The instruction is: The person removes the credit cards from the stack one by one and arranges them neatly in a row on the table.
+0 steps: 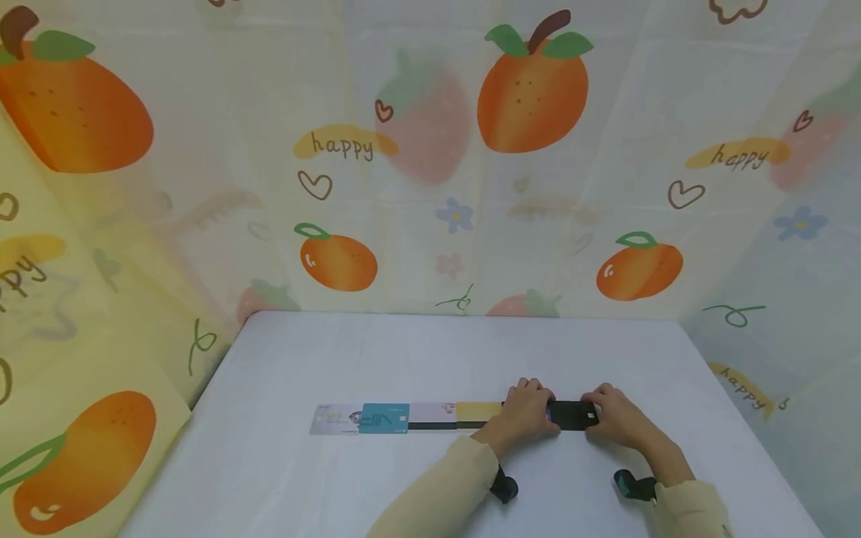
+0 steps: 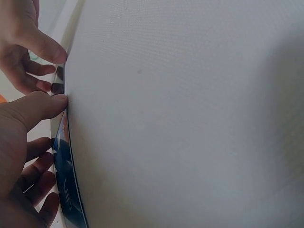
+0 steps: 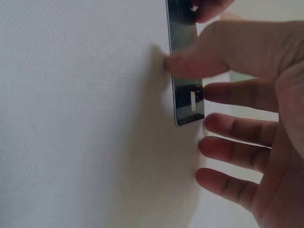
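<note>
A row of flat cards lies end to end on the white table. At its right end is a black card (image 1: pixel 574 415); my right hand (image 1: pixel 617 420) pinches it across its width, thumb on the near edge and index finger on the far edge. The right wrist view shows the black card (image 3: pixel 184 116) with a small pale chip near its corner. Just left of it, my left hand (image 1: pixel 528 409) grips a dark card across the row, mostly hidden beneath the hand. In the left wrist view the left thumb presses the near edge, beside a dark blue card (image 2: pixel 69 190).
Leftward from my left hand run a yellow card (image 1: pixel 477 412), a lilac card (image 1: pixel 430 412) with a dark lower stripe, a teal card (image 1: pixel 386 418) and a pale grey card (image 1: pixel 334 419). A fruit-printed cloth (image 1: pixel 417 224) hangs behind the white table (image 1: pixel 377 366).
</note>
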`<state>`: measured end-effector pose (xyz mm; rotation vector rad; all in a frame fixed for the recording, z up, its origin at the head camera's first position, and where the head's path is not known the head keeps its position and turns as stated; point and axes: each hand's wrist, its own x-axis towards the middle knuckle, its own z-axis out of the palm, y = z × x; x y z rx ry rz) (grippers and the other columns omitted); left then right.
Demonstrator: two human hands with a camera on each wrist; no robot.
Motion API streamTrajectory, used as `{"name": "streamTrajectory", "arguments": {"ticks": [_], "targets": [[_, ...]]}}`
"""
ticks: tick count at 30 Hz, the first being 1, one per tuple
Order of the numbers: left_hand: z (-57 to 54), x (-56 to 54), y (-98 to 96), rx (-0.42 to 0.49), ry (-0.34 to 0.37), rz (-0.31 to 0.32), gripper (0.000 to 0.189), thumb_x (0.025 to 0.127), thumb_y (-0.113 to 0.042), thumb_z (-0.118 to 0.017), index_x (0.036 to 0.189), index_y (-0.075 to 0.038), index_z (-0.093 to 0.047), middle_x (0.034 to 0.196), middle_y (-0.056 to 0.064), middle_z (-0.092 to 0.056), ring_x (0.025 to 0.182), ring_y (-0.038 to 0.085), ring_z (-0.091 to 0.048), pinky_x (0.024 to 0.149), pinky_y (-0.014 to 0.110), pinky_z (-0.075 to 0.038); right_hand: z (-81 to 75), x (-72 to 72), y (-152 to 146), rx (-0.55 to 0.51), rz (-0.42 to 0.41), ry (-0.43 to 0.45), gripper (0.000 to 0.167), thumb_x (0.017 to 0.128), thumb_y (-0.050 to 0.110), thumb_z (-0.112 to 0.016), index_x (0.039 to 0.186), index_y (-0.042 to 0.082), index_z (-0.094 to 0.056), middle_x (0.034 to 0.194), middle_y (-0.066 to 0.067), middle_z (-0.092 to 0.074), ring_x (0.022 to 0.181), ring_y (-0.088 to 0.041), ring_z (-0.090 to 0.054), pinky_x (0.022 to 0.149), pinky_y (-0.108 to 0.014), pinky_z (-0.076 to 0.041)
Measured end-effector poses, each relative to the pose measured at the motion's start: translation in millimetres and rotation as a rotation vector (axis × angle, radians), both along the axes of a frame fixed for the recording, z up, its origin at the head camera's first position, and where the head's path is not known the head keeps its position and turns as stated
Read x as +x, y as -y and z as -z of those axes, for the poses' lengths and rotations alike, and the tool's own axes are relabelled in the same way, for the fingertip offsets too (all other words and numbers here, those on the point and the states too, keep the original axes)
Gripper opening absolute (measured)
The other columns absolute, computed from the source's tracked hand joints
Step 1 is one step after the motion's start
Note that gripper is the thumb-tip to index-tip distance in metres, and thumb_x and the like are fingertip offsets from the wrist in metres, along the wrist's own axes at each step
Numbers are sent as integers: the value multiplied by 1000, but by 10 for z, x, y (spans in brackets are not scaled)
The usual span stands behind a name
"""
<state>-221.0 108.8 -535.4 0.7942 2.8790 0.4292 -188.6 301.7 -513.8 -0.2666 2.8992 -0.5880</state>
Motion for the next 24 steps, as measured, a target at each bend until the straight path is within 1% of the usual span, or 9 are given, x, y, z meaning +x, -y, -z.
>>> {"name": "streamTrajectory", "arguments": {"ticks": [4, 11, 18, 24], "targets": [[12, 3, 9, -6, -7, 6, 48, 76, -50, -78, 116, -26, -67, 111, -8, -59, 102, 9, -49, 86, 25, -41, 16, 24, 6, -19, 12, 3, 49, 69, 9, -80, 114, -1, -66, 101, -13, -56, 94, -28, -55, 85, -52, -49], [-2, 15, -1, -7, 1, 0, 48, 77, -50, -77, 118, -27, -66, 112, -9, -59, 104, 9, -48, 88, 25, -41, 42, 33, -6, -16, 24, -15, 49, 69, 11, -81, 114, 0, -66, 102, -13, -56, 93, -28, -55, 84, -50, -49], [54, -2, 8, 10, -25, 22, 49, 78, -50, -75, 120, -27, -66, 112, -9, -59, 103, 9, -48, 86, 25, -41, 24, 36, -12, -24, 37, -12, 49, 70, 12, -81, 115, -1, -66, 102, -14, -57, 93, -28, -55, 84, -51, -49], [81, -11, 82, 78, -8, 37, 50, 80, -50, -74, 123, -26, -65, 114, -8, -60, 104, 9, -50, 88, 24, -41, 29, 51, 2, -46, 43, -22, 48, 71, 12, -81, 115, -2, -66, 105, -16, -58, 95, -30, -56, 85, -53, -49]]}}
